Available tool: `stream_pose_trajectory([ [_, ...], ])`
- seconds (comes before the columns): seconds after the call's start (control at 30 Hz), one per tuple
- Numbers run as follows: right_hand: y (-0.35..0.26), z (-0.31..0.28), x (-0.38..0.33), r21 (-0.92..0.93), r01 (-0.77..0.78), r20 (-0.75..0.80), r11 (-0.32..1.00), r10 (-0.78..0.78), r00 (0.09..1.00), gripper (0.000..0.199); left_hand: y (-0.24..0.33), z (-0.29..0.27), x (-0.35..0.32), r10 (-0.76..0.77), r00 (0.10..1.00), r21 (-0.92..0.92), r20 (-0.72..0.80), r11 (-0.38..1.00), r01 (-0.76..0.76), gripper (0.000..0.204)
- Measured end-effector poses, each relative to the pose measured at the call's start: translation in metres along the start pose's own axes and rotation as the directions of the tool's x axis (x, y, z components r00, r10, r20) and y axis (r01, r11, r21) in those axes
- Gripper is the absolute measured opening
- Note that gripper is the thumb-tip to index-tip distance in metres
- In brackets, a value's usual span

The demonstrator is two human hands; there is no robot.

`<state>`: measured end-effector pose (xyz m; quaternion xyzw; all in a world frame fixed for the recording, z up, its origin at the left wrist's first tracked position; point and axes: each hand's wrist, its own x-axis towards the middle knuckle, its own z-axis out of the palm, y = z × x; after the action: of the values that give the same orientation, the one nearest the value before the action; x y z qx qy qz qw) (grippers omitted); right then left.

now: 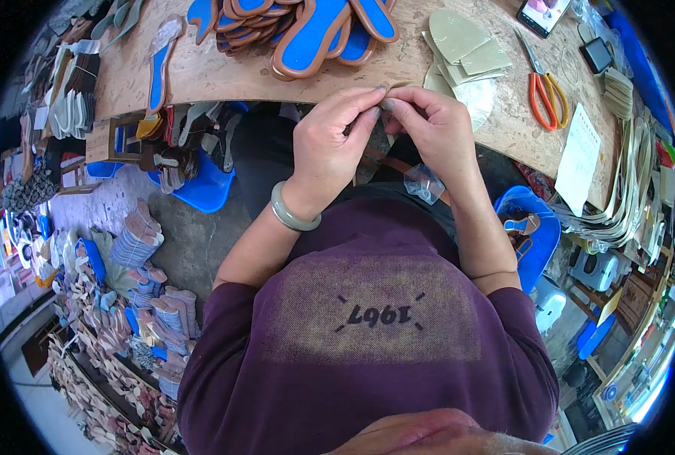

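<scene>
Shirt [383, 394]; hands [330, 136] [441, 135] pinch olive piece [401, 84] at table edge [254, 94].

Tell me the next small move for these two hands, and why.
Probably ease the hands slightly apart without letting go of the thin olive piece. The left hand and right hand meet, pinched, around it, and only a sliver shows, so opening that gap should bring more of it into sight.

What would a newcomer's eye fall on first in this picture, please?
Probably the bright blue, brown-edged pieces heaped on the table at the top. Below, the left grip and right grip meet by the table's edge, at a thin piece. Scissors with orange and yellow handles lie further right.
</scene>
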<state>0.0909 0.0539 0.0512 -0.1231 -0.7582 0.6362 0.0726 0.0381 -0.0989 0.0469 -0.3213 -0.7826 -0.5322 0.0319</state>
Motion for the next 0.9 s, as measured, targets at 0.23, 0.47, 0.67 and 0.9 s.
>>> stream_pose_trajectory([
  [0.23,-0.007,-0.004,-0.002,0.057,-0.067,0.022,0.996,0.065,0.998,0.016,0.000,0.001,0.000,-0.156,0.985,-0.258,0.067,0.951,0.168,0.024],
  [0.47,0.003,-0.009,0.004,0.164,-0.070,0.038,0.984,0.065,0.997,0.018,-0.003,0.001,0.001,-0.313,0.929,-0.560,0.197,0.742,0.369,0.027],
  [0.67,-0.001,-0.010,0.004,0.087,-0.012,0.027,0.996,0.010,1.000,0.017,-0.001,-0.003,0.004,-0.426,0.859,-0.646,0.283,0.578,0.499,0.023],
  [0.9,0.004,-0.007,-0.001,-0.180,0.211,-0.022,0.961,-0.218,0.976,0.015,0.002,-0.006,0.008,-0.386,0.896,-0.390,0.220,0.807,0.444,0.016],
])
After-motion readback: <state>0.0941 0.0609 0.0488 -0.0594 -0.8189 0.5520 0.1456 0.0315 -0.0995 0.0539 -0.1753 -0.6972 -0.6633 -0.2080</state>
